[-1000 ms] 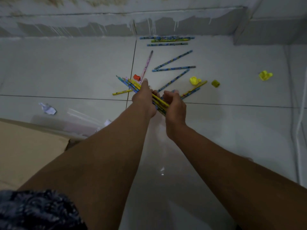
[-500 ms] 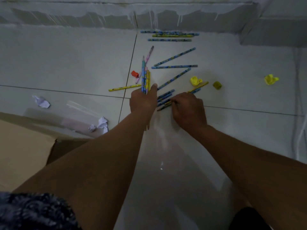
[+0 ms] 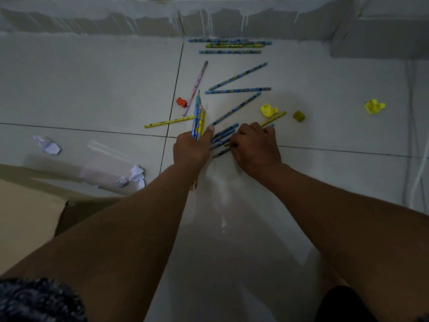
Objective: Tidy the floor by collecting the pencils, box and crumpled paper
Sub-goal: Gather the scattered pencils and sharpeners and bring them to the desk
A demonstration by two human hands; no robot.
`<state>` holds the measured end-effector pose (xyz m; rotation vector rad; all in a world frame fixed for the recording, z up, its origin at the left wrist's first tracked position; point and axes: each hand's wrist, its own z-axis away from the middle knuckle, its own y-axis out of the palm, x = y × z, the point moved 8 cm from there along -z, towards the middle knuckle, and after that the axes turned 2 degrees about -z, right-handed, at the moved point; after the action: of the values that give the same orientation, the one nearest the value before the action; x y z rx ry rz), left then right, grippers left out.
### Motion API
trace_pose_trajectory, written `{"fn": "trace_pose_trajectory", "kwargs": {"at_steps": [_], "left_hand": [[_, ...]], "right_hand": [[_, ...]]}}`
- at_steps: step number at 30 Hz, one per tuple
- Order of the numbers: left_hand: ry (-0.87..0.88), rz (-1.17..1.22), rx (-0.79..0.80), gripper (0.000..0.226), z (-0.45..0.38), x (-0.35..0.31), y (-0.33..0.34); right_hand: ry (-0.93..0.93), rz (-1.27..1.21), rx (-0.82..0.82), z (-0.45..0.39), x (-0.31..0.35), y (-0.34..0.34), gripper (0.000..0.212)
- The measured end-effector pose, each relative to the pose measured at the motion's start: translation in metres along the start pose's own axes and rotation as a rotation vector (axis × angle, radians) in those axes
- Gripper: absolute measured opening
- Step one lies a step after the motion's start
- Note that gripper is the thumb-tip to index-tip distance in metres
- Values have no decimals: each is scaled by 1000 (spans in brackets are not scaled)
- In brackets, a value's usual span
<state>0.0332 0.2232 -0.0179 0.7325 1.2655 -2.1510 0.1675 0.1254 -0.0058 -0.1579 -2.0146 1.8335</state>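
Note:
My left hand (image 3: 191, 148) grips a bundle of blue and yellow pencils (image 3: 198, 117) that points away from me. My right hand (image 3: 254, 145) lies palm down on several pencils on the floor (image 3: 224, 135), its fingers curled over them. More loose pencils lie beyond: a yellow one (image 3: 168, 122), a pink one (image 3: 196, 87), several blue ones (image 3: 236, 90) and a row by the wall (image 3: 229, 45). Crumpled paper lies at the left (image 3: 47, 145) and beside a clear plastic box (image 3: 104, 168), where more paper (image 3: 135, 175) sits.
An orange sharpener (image 3: 181, 102), a yellow sharpener (image 3: 299, 116) and two yellow crumpled bits (image 3: 268, 110) (image 3: 374, 106) lie on the white tiles. A cardboard box (image 3: 25, 212) stands at the near left. A white cable (image 3: 415, 177) runs along the right. The grey wall (image 3: 116, 19) bounds the far side.
A second ago both hands held the bundle together. The right hand let go and dropped onto the floor pencils; the left turned the bundle to point away. Little changed in the last half second.

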Motion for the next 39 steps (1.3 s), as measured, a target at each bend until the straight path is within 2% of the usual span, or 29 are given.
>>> {"fn": "trace_pose_trajectory", "kwargs": {"at_steps": [3, 8, 11, 15, 20, 23, 26, 28, 32, 35, 39], "left_hand": [[-47, 38, 3, 49, -1, 3, -3], [-47, 59, 18, 49, 3, 5, -9], [-56, 61, 53, 58, 11, 6, -10], [-117, 147, 150, 64, 21, 3, -2], [-159, 296, 227, 45, 25, -1, 6], [-180, 313, 210, 41, 22, 2, 3], [-190, 290, 152, 38, 15, 7, -2], [-168, 298, 123, 42, 9, 11, -3], [-95, 361, 121, 31, 2, 8, 1], [-53, 386, 113, 25, 4, -2, 6], [22, 334, 75, 26, 5, -11, 10]], "right_hand": [[-31, -15, 23, 9, 5, 6, 11], [-9, -75, -31, 30, 3, 8, 11], [178, -263, -98, 35, -8, 0, 11], [369, -646, -161, 32, -8, -4, 9], [432, -893, -128, 23, 12, -1, 9], [454, -973, -104, 18, 15, 1, 10], [496, -911, -110, 14, -3, -2, 12], [455, -744, -119, 11, -20, -5, 17], [370, -396, 11, 11, -38, 0, 35], [330, -311, 28, 13, -39, 4, 42], [317, -206, 1, 12, -36, 0, 32]]}}
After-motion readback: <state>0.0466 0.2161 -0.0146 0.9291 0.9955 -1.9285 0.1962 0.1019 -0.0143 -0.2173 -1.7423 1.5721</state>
